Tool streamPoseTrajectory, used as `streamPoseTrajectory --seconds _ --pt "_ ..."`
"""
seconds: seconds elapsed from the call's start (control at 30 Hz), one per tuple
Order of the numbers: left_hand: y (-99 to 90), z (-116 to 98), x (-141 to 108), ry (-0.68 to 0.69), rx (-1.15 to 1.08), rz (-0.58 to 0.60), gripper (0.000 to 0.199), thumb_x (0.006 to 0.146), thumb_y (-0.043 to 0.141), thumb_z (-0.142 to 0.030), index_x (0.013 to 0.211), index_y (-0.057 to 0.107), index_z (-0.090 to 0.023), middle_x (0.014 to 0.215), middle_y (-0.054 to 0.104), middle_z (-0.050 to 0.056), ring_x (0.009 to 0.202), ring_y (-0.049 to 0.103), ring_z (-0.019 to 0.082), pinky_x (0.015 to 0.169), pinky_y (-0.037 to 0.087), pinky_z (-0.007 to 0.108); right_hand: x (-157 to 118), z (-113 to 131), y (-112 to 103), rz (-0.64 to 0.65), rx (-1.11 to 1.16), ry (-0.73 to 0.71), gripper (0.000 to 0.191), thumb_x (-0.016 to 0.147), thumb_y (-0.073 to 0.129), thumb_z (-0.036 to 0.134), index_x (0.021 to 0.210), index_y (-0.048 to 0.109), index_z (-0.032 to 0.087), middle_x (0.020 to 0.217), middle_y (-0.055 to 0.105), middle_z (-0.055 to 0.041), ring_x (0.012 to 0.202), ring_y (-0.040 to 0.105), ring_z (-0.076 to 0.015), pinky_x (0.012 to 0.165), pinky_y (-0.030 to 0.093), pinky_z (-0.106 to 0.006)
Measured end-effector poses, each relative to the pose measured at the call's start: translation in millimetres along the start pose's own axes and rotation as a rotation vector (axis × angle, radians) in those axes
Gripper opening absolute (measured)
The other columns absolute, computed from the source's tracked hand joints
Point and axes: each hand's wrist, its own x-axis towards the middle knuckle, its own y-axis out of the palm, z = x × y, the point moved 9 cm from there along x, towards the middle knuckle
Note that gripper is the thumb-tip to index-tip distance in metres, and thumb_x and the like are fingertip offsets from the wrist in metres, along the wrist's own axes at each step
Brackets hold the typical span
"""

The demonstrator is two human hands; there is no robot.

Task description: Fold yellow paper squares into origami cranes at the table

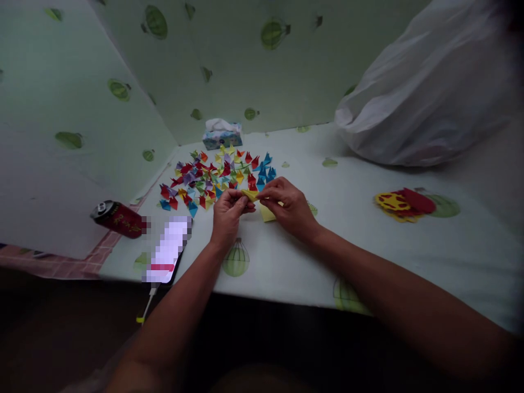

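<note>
A small piece of folded yellow paper [250, 194] is held between my two hands, just above the table. My left hand [230, 213] pinches its left side between thumb and fingers. With thumb and forefinger, my right hand [289, 207] grips the right end of the same piece. Partly hidden under my right hand lies a flat yellow sheet of paper [267, 214]. Just beyond my hands spreads a heap of small folded paper cranes [208, 177] in red, blue, yellow, purple, green and orange.
A patterned tissue box [222, 135] stands behind the cranes. At left are a dark red can [120, 219] and a lit phone [170, 250] with a cable. Red and yellow cut-out shapes [403, 204] lie at right, below a large white plastic bag [426, 93].
</note>
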Motion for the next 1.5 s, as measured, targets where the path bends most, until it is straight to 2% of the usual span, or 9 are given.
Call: streamPoseTrajectory --seconds 0.17,0.33,0.47,0.77,1.1,1.23,1.3,1.4,1.5 --pt "2.7 -2.4 -1.0 0.007 0.046 0.033 0.023 0.079 0.077 -0.031 0.088 0.059 -0.019 0.072 0.066 -0.002 0.064 0.067 0.011 0.067 0.06 0.027 1.3 8.4 2.6 0.034 -0.015 -0.081 0.017 0.094 0.059 0.015 0.09 0.073 0.024 0.109 0.061 -0.0073 0.101 0.062 -0.0208 0.086 0.052 -0.038" --pt "1.8 -0.9 0.3 0.004 0.022 0.036 0.023 0.078 0.077 -0.031 0.088 0.06 -0.019 0.071 0.066 -0.002 0.063 0.065 0.01 0.066 0.059 0.026 2.9 10.1 6.0 0.083 -0.071 -0.106 0.02 0.094 0.053 0.011 0.09 0.069 0.022 0.111 0.062 -0.01 0.111 0.06 -0.0241 0.096 0.05 -0.043" --pt "1.1 1.6 1.9 -0.016 -0.016 0.036 0.024 0.077 0.077 -0.031 0.091 0.062 -0.019 0.076 0.064 -0.002 0.065 0.063 0.009 0.067 0.059 0.025 3.4 9.4 5.4 0.091 -0.08 -0.094 0.013 0.092 0.058 0.014 0.089 0.067 0.022 0.114 0.062 -0.0106 0.114 0.059 -0.026 0.097 0.049 -0.045" --pt "6.7 6.7 -0.6 -0.142 -0.069 0.068 0.022 0.075 0.077 -0.032 0.087 0.067 -0.017 0.079 0.065 0.0 0.069 0.061 0.009 0.068 0.056 0.023 2.3 5.2 9.1 0.132 -0.021 -0.019 0.01 0.09 0.062 0.016 0.083 0.065 0.022 0.103 0.062 -0.0076 0.098 0.062 -0.0223 0.089 0.05 -0.04" --pt "7.4 2.1 -1.0 -0.104 0.017 0.065 0.02 0.074 0.076 -0.033 0.082 0.067 -0.017 0.073 0.062 -0.002 0.063 0.056 0.008 0.062 0.051 0.021 -0.7 10.0 13.2 0.153 0.043 0.006 0.011 0.089 0.062 0.014 0.08 0.063 0.021 0.093 0.064 -0.0061 0.09 0.063 -0.0199 0.082 0.05 -0.036" --pt "6.2 0.1 -0.9 -0.084 0.067 0.068 0.016 0.076 0.074 -0.031 0.08 0.066 -0.018 0.07 0.06 -0.003 0.059 0.053 0.008 0.059 0.047 0.021 0.4 12.5 14.2 0.186 0.109 0.012 0.01 0.09 0.063 0.021 0.08 0.065 0.021 0.09 0.064 -0.0062 0.089 0.062 -0.0199 0.082 0.049 -0.035" --pt "6.3 -0.6 -0.9 -0.079 0.079 0.072 0.015 0.076 0.073 -0.031 0.079 0.066 -0.018 0.067 0.058 -0.003 0.057 0.051 0.007 0.057 0.045 0.021 1.2 7.0 13.5 0.183 0.177 0.084 0.014 0.092 0.061 0.027 0.081 0.065 0.02 0.085 0.063 -0.0045 0.084 0.06 -0.0184 0.08 0.048 -0.034" --pt "11.4 1.2 -2.0 -0.107 0.064 0.123 0.017 0.075 0.074 -0.031 0.078 0.066 -0.017 0.066 0.058 -0.003 0.055 0.05 0.007 0.055 0.044 0.021 -1.1 -13.2 13.5 0.143 0.371 0.311 0.022 0.093 0.06 0.037 0.081 0.062 0.019 0.076 0.062 -0.0009 0.072 0.057 -0.0148 0.072 0.047 -0.031" --pt "17.6 3.7 -4.2 -0.15 0.029 0.18 0.02 0.074 0.076 -0.032 0.08 0.066 -0.017 0.069 0.06 -0.002 0.056 0.051 0.007 0.054 0.043 0.02 -7.8 -29.5 20.6 0.13 0.608 0.515 0.025 0.086 0.069 0.043 0.081 0.061 0.019 0.072 0.062 0.0009 0.066 0.057 -0.0127 0.067 0.048 -0.029"
